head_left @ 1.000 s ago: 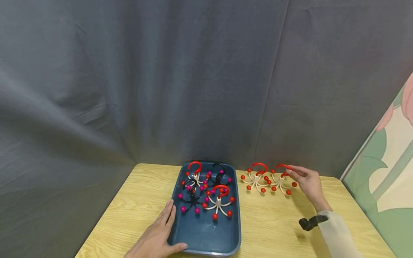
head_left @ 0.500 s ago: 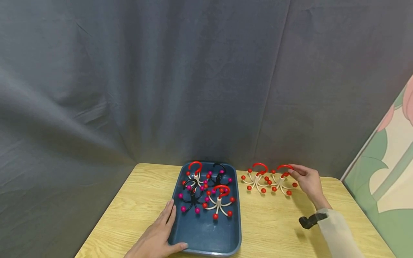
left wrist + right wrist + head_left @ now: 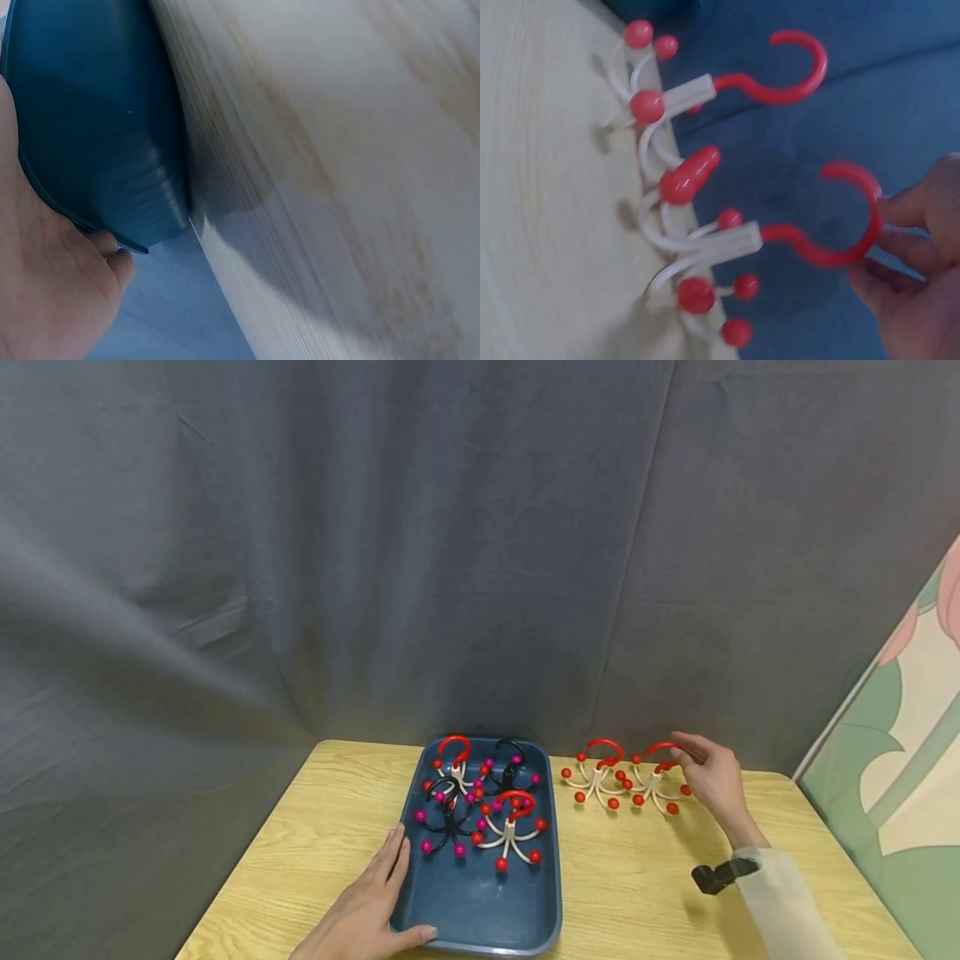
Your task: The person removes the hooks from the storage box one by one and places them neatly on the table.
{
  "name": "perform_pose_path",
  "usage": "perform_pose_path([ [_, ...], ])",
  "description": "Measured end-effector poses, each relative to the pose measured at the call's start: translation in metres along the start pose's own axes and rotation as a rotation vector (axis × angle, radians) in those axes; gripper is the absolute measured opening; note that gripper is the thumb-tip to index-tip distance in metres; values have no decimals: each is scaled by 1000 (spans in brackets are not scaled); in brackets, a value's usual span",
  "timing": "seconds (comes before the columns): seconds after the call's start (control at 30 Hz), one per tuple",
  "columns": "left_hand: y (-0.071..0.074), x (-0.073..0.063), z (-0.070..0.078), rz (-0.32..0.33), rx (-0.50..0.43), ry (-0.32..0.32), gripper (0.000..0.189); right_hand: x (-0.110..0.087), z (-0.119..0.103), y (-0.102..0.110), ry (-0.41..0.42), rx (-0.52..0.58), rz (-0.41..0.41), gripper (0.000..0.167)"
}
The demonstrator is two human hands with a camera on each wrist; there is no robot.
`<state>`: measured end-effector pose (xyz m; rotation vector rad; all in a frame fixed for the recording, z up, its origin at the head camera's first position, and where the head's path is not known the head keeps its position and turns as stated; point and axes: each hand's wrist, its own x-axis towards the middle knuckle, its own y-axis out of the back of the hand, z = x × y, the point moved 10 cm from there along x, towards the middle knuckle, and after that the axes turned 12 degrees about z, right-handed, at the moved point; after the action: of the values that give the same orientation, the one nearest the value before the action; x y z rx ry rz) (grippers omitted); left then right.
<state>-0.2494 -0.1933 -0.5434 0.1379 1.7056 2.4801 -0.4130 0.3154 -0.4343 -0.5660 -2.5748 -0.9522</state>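
Note:
My left hand [image 3: 363, 893] rests along the left side of a dark blue tray [image 3: 480, 914], fingers fairly straight, thumb over the front rim. At the right, my right hand [image 3: 716, 781] is beside the red hook of a white multi-arm hanger [image 3: 654, 785] with red ball tips. In the right wrist view, its fingertips [image 3: 904, 206] are right at the outer curve of that hook [image 3: 874, 225], thumb and fingers parted. A matching hanger [image 3: 596, 781] stands just left of it, their ball tips close together. Both stand upright on the table.
Inside the tray are two white hangers with red hooks, one near [image 3: 510, 831] and one far [image 3: 455, 770], plus two black hangers with magenta balls, one left [image 3: 447, 827] and one at the back right [image 3: 507, 777]. A grey curtain [image 3: 480, 568] hangs behind the wooden table [image 3: 622, 893].
My right thumb and fingers have parted from their pinch on the right hanger's hook, the index finger lifting slightly. The hangers and my left hand stay in place.

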Motion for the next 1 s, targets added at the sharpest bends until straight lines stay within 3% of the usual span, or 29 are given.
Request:
perform_pose_path([
  [0.2,2,1,0,11,9,-8,137,-4,-44,9,51,47,49,43],
  [0.4,2,0,1,8,20,-7,138,-16,-79,-3,115,119,43,37],
  [0.53,1,-1,2,0,17,-2,137,-29,-94,-19,143,151,-7,32],
  [0.83,0,-1,2,-1,8,-2,136,-57,-128,-58,180,188,-201,18],
  [1.0,1,0,3,18,16,-22,136,-69,-143,-71,166,227,-277,23],
])
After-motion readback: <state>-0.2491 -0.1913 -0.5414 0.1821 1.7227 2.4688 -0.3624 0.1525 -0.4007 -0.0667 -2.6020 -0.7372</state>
